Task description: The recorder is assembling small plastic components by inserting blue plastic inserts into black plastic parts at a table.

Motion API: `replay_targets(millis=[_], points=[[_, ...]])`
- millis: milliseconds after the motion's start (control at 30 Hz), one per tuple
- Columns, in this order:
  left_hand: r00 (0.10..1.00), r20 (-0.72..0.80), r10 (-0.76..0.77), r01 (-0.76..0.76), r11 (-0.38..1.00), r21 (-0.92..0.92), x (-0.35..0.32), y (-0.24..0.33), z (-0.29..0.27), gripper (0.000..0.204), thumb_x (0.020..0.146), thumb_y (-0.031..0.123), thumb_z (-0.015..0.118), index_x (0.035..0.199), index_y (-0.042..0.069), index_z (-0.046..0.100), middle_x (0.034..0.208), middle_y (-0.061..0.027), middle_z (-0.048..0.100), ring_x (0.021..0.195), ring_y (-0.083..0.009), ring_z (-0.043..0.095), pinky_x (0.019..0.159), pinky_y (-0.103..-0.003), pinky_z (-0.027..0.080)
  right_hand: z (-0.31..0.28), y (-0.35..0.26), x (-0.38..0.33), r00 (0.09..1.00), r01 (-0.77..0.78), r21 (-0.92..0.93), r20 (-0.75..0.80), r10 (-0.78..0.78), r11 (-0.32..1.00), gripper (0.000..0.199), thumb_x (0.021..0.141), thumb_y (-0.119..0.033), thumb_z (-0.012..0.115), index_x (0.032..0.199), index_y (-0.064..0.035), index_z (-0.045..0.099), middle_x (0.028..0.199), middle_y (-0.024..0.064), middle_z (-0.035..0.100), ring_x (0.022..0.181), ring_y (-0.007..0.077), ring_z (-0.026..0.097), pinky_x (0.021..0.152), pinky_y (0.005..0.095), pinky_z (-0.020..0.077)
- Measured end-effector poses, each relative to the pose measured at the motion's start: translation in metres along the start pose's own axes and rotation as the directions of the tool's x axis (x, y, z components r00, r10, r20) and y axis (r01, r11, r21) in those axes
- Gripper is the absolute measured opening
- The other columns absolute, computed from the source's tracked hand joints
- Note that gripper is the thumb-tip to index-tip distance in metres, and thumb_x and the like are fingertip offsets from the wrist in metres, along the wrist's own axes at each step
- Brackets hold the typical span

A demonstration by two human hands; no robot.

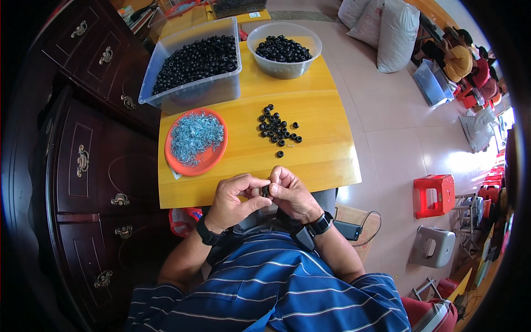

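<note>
My left hand (pixel 239 195) and my right hand (pixel 289 191) meet just off the near edge of the yellow table, fingers pinched together. Between the fingertips is a small black ring-like part (pixel 265 191), mostly covered by the fingers. Beyond the hands lies a loose group of black ring-like parts (pixel 274 128) with holes through them. A tiny clear piece (pixel 291 145) rests beside that group. To the left, an orange-red plate (pixel 207 161) carries a heap of small, shiny, bluish clear pieces (pixel 193 137).
A clear plastic bin (pixel 193 99) full of black parts stands at the far left of the table (pixel 321 160). Next to it is a round clear bowl (pixel 285 69) of the same parts. Dark wooden drawers (pixel 88 160) border the left side. Stools (pixel 434 196) stand at right.
</note>
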State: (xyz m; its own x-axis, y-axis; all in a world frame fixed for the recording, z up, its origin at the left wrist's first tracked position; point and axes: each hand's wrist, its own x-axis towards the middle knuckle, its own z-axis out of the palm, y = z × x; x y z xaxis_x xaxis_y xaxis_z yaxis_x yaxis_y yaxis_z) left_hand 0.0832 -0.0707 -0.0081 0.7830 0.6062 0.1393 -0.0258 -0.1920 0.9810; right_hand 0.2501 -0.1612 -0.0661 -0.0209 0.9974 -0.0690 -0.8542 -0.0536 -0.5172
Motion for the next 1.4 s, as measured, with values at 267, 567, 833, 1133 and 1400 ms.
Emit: replay_targets(millis=[267,567,833,1133,1400], points=[[0.998,0.046,0.050,-0.050,0.999,0.000,0.001,-0.003,-0.008,0.026,0.082,0.008,0.085,0.104,0.002,0.072,0.078,0.0014,0.060,0.069,-0.0054,0.056,0.064,-0.023,0.047,0.006,0.002,0.000,1.000,0.012,-0.043,0.016,-0.012,0.999,0.018,0.094,-0.012,0.074,0.096,-0.0100,0.056,0.084,-0.0012,0.066,0.076,0.0071,0.063,0.070,0.0211,0.0504],[0.994,0.022,0.106,-0.108,0.982,0.158,-0.001,-0.005,-0.004,0.025,0.081,0.008,0.085,0.102,0.003,0.072,0.073,0.0021,0.060,0.065,-0.0059,0.055,0.061,-0.023,0.046,0.000,0.001,0.000,1.000,-0.018,-0.081,0.019,0.019,0.997,0.016,0.095,-0.011,0.073,0.096,-0.0104,0.057,0.085,-0.0013,0.067,0.077,0.0067,0.062,0.069,0.0210,0.0485],[1.000,-0.009,-0.024,0.024,1.000,0.009,0.005,-0.006,-0.004,0.027,0.082,0.009,0.084,0.105,0.001,0.073,0.073,0.0032,0.057,0.064,-0.0054,0.050,0.060,-0.023,0.042,0.001,0.006,0.006,1.000,-0.018,0.073,0.001,0.018,0.997,0.013,0.097,-0.012,0.070,0.100,-0.0112,0.057,0.092,0.0004,0.066,0.086,0.0097,0.065,0.076,0.0230,0.0526],[0.996,-0.036,0.086,-0.076,0.971,0.227,0.006,-0.001,-0.009,0.029,0.080,0.006,0.084,0.106,0.002,0.071,0.070,-0.0001,0.055,0.061,-0.0072,0.051,0.056,-0.025,0.043,0.014,-0.003,0.006,0.998,-0.001,-0.123,-0.058,-0.006,0.992,0.015,0.100,-0.020,0.068,0.104,-0.0098,0.058,0.091,-0.0028,0.063,0.081,0.0058,0.060,0.075,0.0208,0.0497],[0.993,0.031,0.116,-0.119,0.906,0.406,0.010,0.016,-0.007,0.029,0.076,-0.001,0.083,0.102,0.002,0.072,0.070,-0.0017,0.054,0.060,-0.0104,0.051,0.055,-0.027,0.042,0.005,-0.012,0.006,0.991,-0.130,-0.350,-0.066,0.114,0.928,0.022,0.100,-0.029,0.068,0.102,-0.0079,0.063,0.089,-0.0033,0.062,0.075,0.0039,0.056,0.070,0.0195,0.0471]])
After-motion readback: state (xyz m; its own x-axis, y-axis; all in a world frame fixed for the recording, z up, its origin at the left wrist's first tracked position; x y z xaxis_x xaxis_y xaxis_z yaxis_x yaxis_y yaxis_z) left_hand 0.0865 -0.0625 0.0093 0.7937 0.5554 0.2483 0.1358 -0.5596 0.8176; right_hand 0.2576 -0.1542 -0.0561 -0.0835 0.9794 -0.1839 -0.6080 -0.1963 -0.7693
